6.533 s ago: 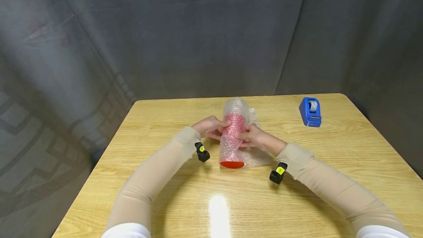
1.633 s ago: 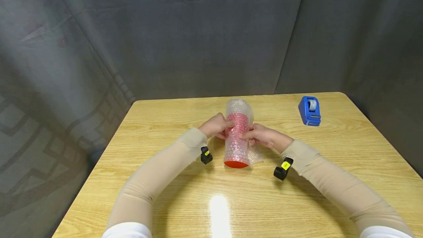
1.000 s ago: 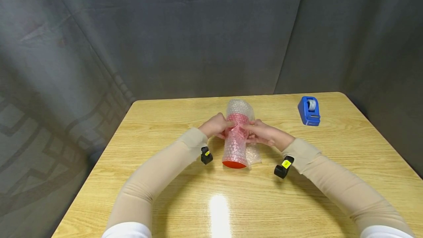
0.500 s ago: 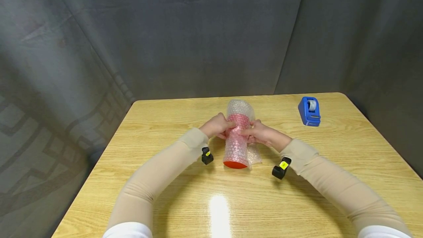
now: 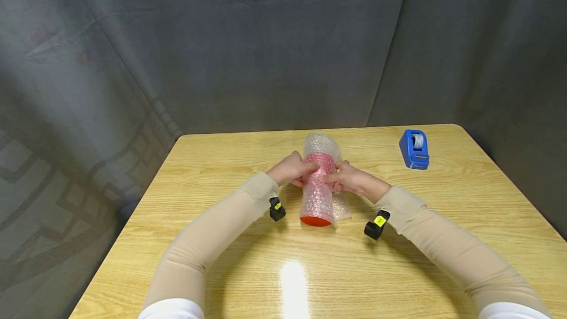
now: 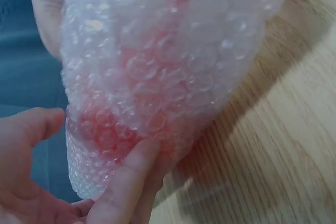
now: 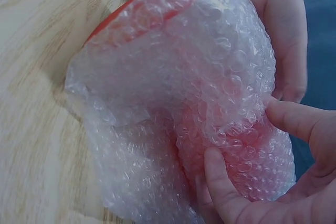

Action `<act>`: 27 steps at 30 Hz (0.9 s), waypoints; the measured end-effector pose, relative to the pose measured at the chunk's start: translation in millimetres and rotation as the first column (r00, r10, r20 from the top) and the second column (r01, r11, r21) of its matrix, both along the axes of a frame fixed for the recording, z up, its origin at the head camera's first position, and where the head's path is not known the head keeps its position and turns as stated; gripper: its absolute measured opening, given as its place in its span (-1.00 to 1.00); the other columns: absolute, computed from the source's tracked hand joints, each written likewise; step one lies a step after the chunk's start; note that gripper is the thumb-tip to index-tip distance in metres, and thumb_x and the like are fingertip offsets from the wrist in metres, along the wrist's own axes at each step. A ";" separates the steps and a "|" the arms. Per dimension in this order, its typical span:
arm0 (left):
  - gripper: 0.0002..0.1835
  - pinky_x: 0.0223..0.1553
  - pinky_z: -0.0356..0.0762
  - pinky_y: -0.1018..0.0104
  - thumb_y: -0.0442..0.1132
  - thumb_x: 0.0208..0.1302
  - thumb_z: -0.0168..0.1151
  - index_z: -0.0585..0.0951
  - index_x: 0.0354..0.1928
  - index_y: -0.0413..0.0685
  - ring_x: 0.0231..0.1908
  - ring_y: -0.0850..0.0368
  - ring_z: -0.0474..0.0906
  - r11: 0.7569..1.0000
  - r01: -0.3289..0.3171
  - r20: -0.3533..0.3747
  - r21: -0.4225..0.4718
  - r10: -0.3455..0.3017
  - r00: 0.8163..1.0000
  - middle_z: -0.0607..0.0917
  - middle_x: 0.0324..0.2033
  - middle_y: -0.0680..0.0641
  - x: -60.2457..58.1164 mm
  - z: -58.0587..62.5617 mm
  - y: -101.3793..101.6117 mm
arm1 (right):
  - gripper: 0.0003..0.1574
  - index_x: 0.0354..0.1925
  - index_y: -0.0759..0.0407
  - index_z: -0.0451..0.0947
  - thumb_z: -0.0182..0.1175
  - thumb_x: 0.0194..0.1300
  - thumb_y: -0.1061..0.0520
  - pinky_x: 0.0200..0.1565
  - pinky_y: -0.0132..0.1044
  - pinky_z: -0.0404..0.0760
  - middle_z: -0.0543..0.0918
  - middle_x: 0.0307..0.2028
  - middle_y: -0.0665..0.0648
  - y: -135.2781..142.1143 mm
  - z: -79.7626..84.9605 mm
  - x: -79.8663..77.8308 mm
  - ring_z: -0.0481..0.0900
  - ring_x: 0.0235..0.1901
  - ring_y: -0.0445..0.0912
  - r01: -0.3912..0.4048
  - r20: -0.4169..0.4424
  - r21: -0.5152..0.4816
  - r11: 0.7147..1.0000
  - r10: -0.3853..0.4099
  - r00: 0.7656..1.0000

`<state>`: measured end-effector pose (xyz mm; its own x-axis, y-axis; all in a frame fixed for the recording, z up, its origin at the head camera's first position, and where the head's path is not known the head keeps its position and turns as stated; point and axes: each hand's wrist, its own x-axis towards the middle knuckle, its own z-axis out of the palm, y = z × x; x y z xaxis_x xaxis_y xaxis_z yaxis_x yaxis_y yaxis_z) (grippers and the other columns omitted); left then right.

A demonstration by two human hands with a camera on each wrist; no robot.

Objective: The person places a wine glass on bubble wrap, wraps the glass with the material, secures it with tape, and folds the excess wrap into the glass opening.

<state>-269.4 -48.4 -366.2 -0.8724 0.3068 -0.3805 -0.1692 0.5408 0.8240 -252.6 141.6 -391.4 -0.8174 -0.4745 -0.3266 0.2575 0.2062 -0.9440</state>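
Observation:
A red object, roughly tube-shaped, lies on the table wrapped in clear bubble wrap (image 5: 317,198). Its bare red end (image 5: 316,221) points toward me; what exactly it is stays hidden under the wrap. My left hand (image 5: 293,168) grips the roll's left side, thumb on top and fingers (image 6: 126,182) against the lower side. From the right, my right hand (image 5: 353,181) holds the roll, its thumb on the upper surface and fingers (image 7: 220,177) pressed to the bubbles. A loose flap of the wrap (image 7: 142,171) spreads on the table at the right side.
A blue tape dispenser (image 5: 414,149) with a roll of clear tape stands at the back right of the wooden table (image 5: 239,270). Grey curtains (image 5: 274,53) hang behind the table and at both sides.
Since the oldest frame, the loose wrap on the right has become narrower and the roll sits slightly farther right. A second ago my right thumb reached farther up; it has drawn back slightly.

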 end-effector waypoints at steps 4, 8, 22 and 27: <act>-0.59 -0.22 0.72 0.16 -0.07 0.44 -0.04 0.41 -0.06 -0.37 -0.51 0.11 0.55 0.996 0.001 0.066 0.086 -0.007 0.998 0.53 -0.44 -0.13 -3.8 -2.2 -4.7 | -0.23 0.32 0.56 -0.08 0.07 0.36 0.27 -0.32 -0.43 0.62 0.43 -0.21 0.15 0.2 -0.2 0.1 0.52 -0.46 -0.25 -0.001 -0.005 0.003 1.000 0.001 1.000; -0.71 -0.24 0.72 0.25 -0.15 0.43 0.03 0.52 -0.26 -0.30 -0.50 0.15 0.58 0.982 -0.010 0.143 0.187 -0.017 0.990 0.58 -0.47 -0.08 -7.3 -6.5 -11.8 | -0.20 0.33 0.56 -0.13 0.07 0.36 0.26 -0.30 -0.43 0.62 0.33 -0.09 0.22 0.6 -0.2 0.7 0.51 -0.43 -0.24 0.009 0.001 0.009 1.000 -0.009 1.000; -0.64 -0.03 0.66 0.17 -0.18 0.31 0.09 0.48 0.00 -0.35 -0.30 0.04 0.61 0.990 -0.003 0.242 0.137 -0.031 0.970 0.64 -0.23 -0.20 -15.8 -10.3 -16.6 | -0.12 0.32 0.53 -0.28 0.07 0.35 0.28 -0.25 -0.44 0.63 0.09 0.11 0.37 1.3 1.4 -0.1 0.51 -0.39 -0.21 0.024 0.028 0.004 1.000 -0.024 0.999; -0.63 -0.08 0.68 0.19 -0.22 0.33 0.08 0.45 0.03 -0.40 -0.26 0.01 0.63 0.986 -0.009 0.251 0.164 -0.033 0.967 0.65 -0.20 -0.23 -14.2 -10.2 -16.7 | -0.25 0.30 0.59 -0.11 0.04 0.35 0.32 -0.26 -0.42 0.63 0.46 -0.22 0.14 1.7 -1.8 -0.2 0.54 -0.42 -0.22 -0.020 0.007 -0.044 0.999 0.021 1.000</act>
<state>-283.6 -65.1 -376.4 -0.7504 0.3930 -0.5315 -0.3770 0.4061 0.8324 -252.9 143.4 -393.2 -0.8051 -0.5049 -0.3112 0.2606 0.1702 -0.9503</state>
